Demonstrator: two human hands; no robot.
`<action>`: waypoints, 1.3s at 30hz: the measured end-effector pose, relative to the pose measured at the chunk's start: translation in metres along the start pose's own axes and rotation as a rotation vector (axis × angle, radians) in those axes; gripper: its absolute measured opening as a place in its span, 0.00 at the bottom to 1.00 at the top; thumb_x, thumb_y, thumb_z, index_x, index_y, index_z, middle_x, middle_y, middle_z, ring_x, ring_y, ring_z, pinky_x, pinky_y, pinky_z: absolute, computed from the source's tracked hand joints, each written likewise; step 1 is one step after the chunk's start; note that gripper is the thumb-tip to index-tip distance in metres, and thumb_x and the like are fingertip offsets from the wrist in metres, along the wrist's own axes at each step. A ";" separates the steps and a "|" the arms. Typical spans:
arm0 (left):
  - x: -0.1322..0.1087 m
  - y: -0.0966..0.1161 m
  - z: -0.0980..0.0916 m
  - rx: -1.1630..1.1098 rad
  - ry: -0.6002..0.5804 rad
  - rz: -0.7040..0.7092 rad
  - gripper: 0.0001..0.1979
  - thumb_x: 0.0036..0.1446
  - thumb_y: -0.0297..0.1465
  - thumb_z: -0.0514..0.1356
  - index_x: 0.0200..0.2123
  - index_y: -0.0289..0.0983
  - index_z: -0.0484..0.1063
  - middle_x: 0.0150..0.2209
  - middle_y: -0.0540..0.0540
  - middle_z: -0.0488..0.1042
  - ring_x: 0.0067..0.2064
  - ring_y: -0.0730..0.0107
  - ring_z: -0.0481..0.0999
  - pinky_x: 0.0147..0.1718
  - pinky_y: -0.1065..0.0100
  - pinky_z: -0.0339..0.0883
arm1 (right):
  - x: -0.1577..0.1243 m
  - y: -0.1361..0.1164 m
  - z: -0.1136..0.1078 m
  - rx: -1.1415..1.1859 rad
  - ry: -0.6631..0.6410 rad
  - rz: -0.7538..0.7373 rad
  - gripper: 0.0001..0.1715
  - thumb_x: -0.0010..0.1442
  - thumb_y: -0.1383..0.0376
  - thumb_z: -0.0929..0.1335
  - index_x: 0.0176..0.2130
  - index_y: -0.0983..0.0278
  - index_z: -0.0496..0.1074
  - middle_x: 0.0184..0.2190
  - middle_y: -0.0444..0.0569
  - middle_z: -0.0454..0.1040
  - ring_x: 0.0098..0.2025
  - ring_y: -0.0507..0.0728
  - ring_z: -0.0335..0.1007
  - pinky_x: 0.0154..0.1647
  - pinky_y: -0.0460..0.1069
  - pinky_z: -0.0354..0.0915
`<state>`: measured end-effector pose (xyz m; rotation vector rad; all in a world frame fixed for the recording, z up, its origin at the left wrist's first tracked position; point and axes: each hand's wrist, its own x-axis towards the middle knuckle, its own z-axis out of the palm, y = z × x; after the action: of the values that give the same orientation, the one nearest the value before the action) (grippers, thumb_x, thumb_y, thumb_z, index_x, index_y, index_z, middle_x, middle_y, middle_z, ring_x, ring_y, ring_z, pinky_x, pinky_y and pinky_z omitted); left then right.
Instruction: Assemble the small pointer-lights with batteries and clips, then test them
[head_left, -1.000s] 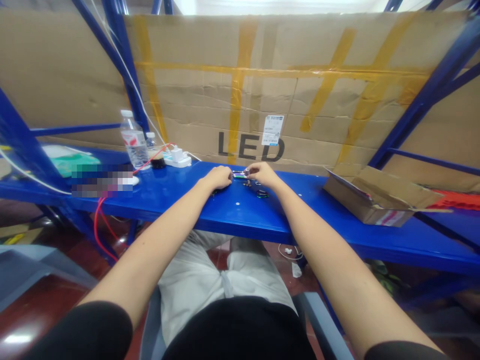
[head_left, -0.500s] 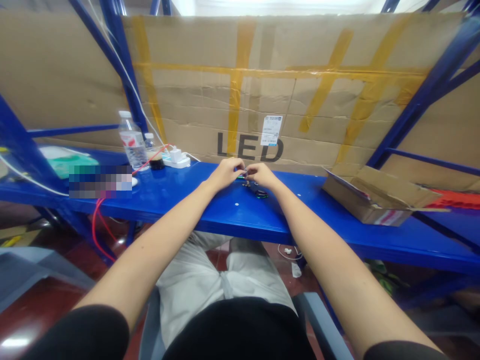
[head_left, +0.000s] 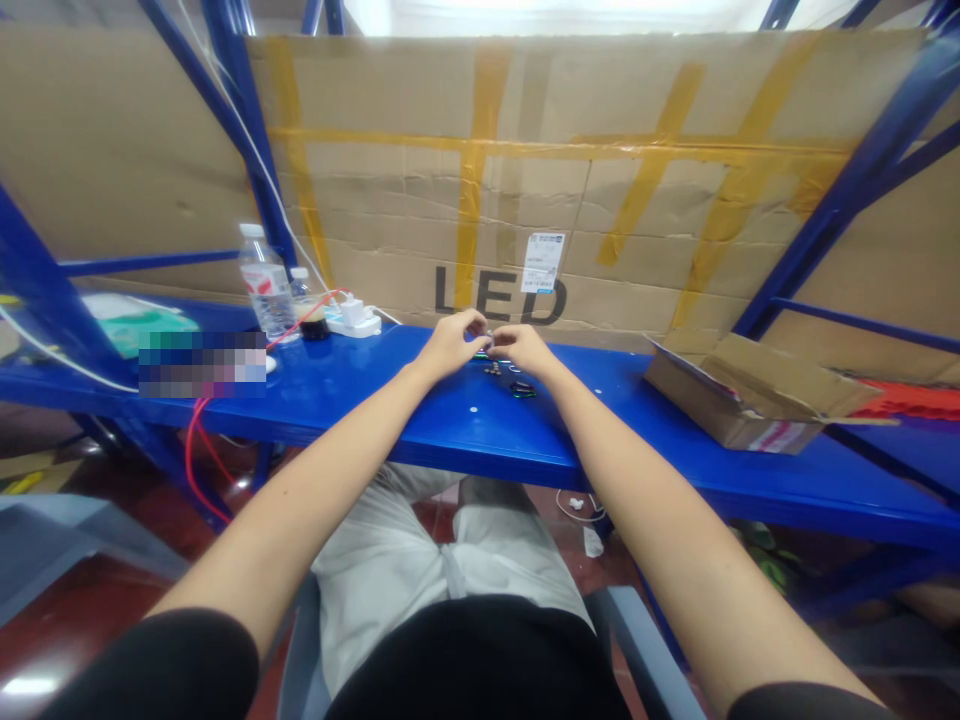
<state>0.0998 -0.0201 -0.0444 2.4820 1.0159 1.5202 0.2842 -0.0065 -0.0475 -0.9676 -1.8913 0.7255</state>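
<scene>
Above the blue table, my left hand and my right hand meet, fingertips pinched together around a tiny purplish piece. It is too small and too covered by the fingers to name. Just below the fingertips lie several small brass-coloured bits. A dark, shiny carabiner-like loop with a green edge rests near my right hand. Part of another green-edged item shows under the left fingers, mostly hidden.
An open cardboard box stands at the right, beside red material. To the left are a water bottle, a small bottle of dark liquid, and a white power strip with cables. A large carton closes off the back.
Both hands stay in nearly the same place, with slight finger shifts around the small piece. The items on the table have not visibly moved.
</scene>
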 end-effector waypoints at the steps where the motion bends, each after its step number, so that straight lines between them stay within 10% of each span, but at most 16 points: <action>1: 0.000 -0.001 0.000 -0.027 0.016 -0.057 0.07 0.52 0.28 0.66 0.36 0.37 0.78 0.35 0.47 0.80 0.36 0.68 0.76 0.39 0.66 0.70 | 0.000 -0.002 0.002 0.016 -0.006 0.000 0.11 0.43 0.70 0.73 0.32 0.68 0.79 0.28 0.47 0.79 0.33 0.56 0.73 0.41 0.51 0.68; 18: 0.014 -0.028 -0.010 -0.551 0.296 -0.523 0.08 0.52 0.28 0.62 0.38 0.36 0.72 0.34 0.46 0.78 0.33 0.68 0.79 0.31 0.65 0.77 | 0.012 -0.013 0.070 -0.629 -0.166 -0.084 0.07 0.59 0.64 0.73 0.37 0.66 0.80 0.38 0.57 0.81 0.39 0.60 0.76 0.42 0.50 0.65; 39: 0.013 -0.028 -0.007 -0.572 0.302 -0.555 0.06 0.56 0.24 0.60 0.39 0.34 0.72 0.32 0.46 0.75 0.36 0.68 0.79 0.26 0.70 0.77 | 0.009 -0.018 0.063 -0.527 -0.242 -0.188 0.13 0.56 0.76 0.67 0.39 0.68 0.81 0.38 0.54 0.82 0.40 0.59 0.76 0.46 0.50 0.67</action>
<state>0.0838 0.0071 -0.0406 1.4713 1.0023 1.6964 0.2191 -0.0152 -0.0580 -1.0290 -2.4169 0.2373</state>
